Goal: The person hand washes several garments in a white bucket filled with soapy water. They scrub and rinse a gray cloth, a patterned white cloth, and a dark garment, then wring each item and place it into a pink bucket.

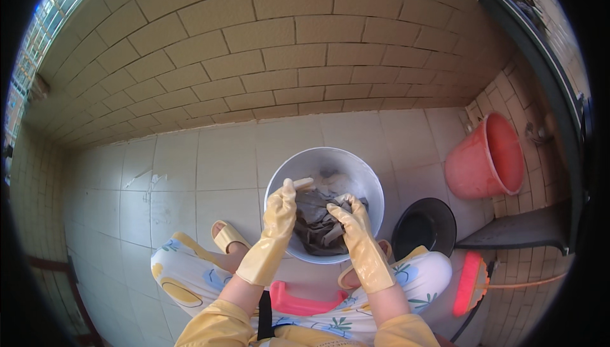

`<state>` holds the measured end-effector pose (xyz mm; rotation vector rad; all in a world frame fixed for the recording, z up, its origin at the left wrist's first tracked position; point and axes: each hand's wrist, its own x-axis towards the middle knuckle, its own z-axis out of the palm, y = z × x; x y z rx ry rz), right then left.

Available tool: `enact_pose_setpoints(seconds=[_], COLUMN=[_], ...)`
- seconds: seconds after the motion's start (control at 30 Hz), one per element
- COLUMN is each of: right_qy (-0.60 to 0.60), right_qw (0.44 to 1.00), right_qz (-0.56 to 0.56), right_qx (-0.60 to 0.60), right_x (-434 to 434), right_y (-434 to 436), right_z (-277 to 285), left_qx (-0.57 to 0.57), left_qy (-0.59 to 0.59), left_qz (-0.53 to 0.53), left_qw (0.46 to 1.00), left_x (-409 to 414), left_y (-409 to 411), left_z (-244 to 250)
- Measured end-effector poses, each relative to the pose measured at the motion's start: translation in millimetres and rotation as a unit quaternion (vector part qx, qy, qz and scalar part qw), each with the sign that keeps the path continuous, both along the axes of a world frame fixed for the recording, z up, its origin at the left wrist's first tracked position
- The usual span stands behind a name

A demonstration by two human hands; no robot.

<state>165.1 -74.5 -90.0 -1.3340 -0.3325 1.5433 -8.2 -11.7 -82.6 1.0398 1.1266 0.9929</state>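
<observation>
A round metal basin (373,175) stands on the tiled floor in front of me, with dark grey wet cloth (317,211) bunched inside it and some whitish water or suds behind. My left hand (281,209), in a cream rubber glove, is over the basin's left side, closed on a pale bar, apparently soap (303,183). My right hand (352,216), gloved alike, grips the cloth at the basin's right side. The fingertips of the right glove are partly among the folds.
A red plastic bucket (469,161) lies tilted or stands by the right wall. A black basin (405,223) sits right of the metal one. Near my right knee is a pink-and-orange brush head (469,282). A pink plastic piece (307,305) is between my legs. A brick-patterned wall (295,61) rises ahead.
</observation>
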Motion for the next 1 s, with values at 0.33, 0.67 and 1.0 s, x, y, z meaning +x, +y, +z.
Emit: enact_pose_setpoints(seconds=[0.33, 0.67, 1.0], right_qy=[-0.258, -0.550, -0.590], right_qw=[0.936, 0.812, 0.775], right_qz=[0.055, 0.143, 0.190], right_qx=[0.233, 0.130, 0.125], right_x=[-7, -47, -39], right_y=[13, 31, 35], right_z=[24, 17, 10], left_qx=[-0.211, -0.378, -0.389], left_qy=[-0.183, -0.302, -0.321], left_qz=[0.167, 0.189, 0.188], left_qw=[0.945, 0.855, 0.843], left_x=[24, 52, 57], left_y=[-7, -26, -30], left_z=[-33, -30, -56])
